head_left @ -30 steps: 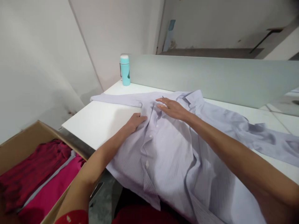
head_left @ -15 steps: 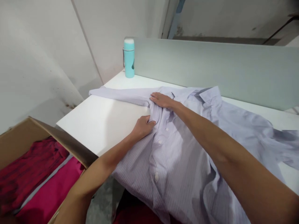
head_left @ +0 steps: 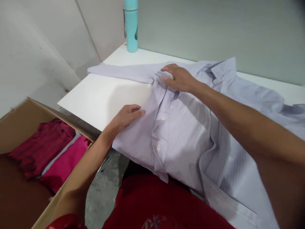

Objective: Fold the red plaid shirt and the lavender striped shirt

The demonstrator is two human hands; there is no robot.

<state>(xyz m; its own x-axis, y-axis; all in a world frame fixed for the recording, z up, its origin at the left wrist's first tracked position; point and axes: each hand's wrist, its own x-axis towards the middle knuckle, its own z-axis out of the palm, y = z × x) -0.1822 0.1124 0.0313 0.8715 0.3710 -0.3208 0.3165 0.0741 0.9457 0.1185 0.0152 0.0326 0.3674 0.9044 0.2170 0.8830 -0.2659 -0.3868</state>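
A pale lavender striped button-up shirt (head_left: 188, 127) lies spread on the white table, its front hem hanging over the near edge. One sleeve reaches out to the far left, and the collar stands at the back. My left hand (head_left: 126, 116) is closed at the shirt's left side edge, thumb over the cloth, other fingertips partly hidden. Near the sleeve's armhole, my right hand (head_left: 179, 78) rests over the shirt with thumb and fingers apart, some puckered cloth showing between them.
A turquoise bottle (head_left: 132, 30) stands at the table's back left, against a pale upright panel (head_left: 214, 31). Left of the table (head_left: 88, 105), a cardboard box (head_left: 21, 127) contains folded red and pink clothes (head_left: 47, 143). A wall rises behind the box.
My view has tilted down. My left hand has drawn the shirt's side edge outward to the left and nearer. My right hand has gone from flat to arched, fingers spread from the thumb.
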